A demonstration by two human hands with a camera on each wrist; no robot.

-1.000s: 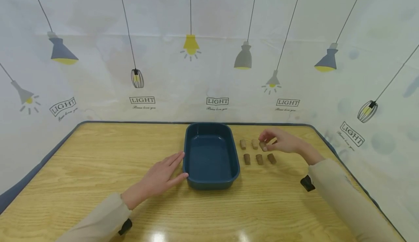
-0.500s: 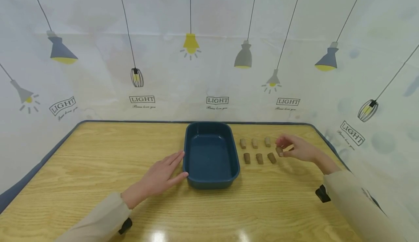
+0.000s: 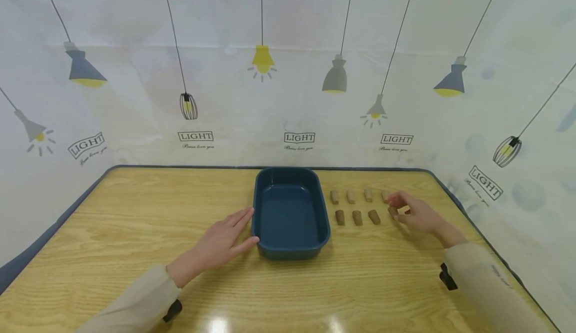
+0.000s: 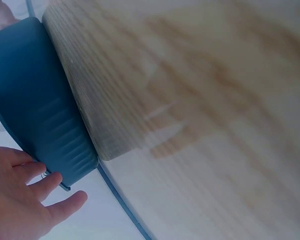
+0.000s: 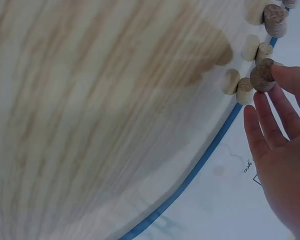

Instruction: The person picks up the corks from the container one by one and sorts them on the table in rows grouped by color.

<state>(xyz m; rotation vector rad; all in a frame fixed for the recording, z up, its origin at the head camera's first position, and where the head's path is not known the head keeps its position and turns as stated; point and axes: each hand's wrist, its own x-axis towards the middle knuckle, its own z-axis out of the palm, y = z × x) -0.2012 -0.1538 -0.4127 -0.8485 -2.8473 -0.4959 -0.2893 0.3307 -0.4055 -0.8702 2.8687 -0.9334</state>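
Observation:
Near the right side of the table, my right hand [image 3: 417, 215] pinches a brown cork [image 3: 393, 213] between thumb and fingers. The right wrist view shows that cork [image 5: 261, 79] at the thumb tip, its end facing the camera. Just behind the fingers sits a paler cork [image 3: 385, 196], partly covered by them. Two rows of corks run leftward from there, a lighter back row [image 3: 350, 196] and a darker front row [image 3: 357, 218]. My left hand [image 3: 220, 240] lies with fingers extended against the left rim of a deep blue rectangular dish [image 3: 290, 254].
The wooden table [image 3: 148, 208] has a dark blue edge and meets a pale backdrop [image 3: 234, 103] printed with hanging lamps at the back and sides. The dish stands between my left hand and the corks.
My right hand has moved to the right and slightly nearer me, along the cork rows. Another back-row cork now shows behind its fingers. The left hand and dish stay put.

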